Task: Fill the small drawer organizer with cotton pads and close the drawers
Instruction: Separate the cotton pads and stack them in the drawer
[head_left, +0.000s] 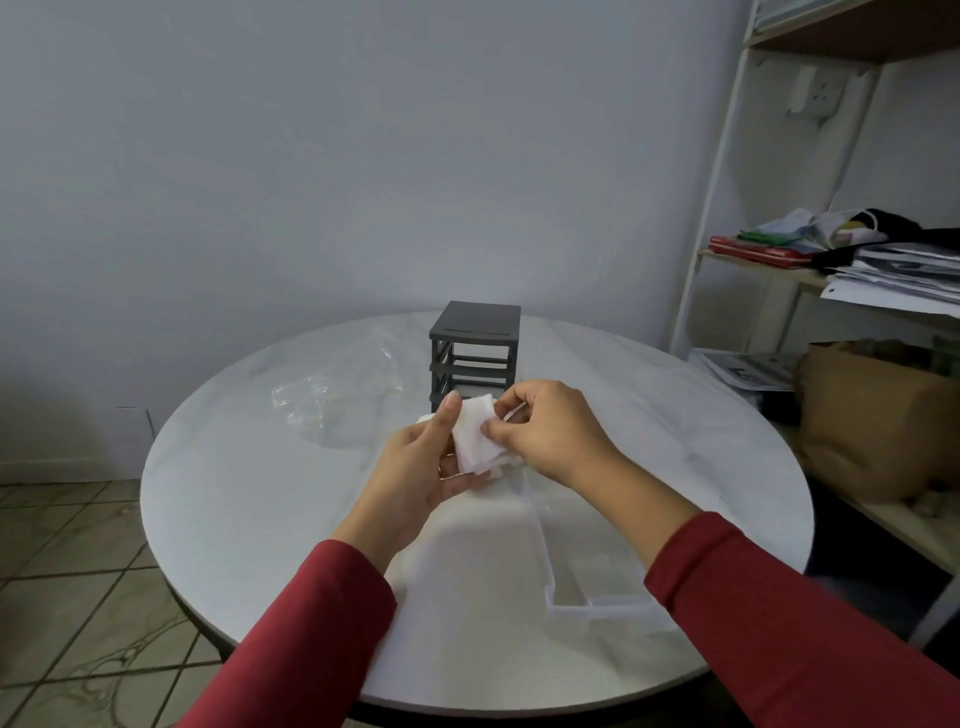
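My left hand (423, 470) cradles white square cotton pads (474, 436), right hand (543, 431) pinching their edge; I should square the stack before filling the clear plastic drawer (544, 545) below.

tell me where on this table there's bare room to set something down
Widest bare patch: the left of the table, between the plastic bag and the near rim. Another on the right, between the grey organizer frame and the far-right rim. Crowded: the middle, where the left hand and right hand hold the cotton pads above the clear drawers.
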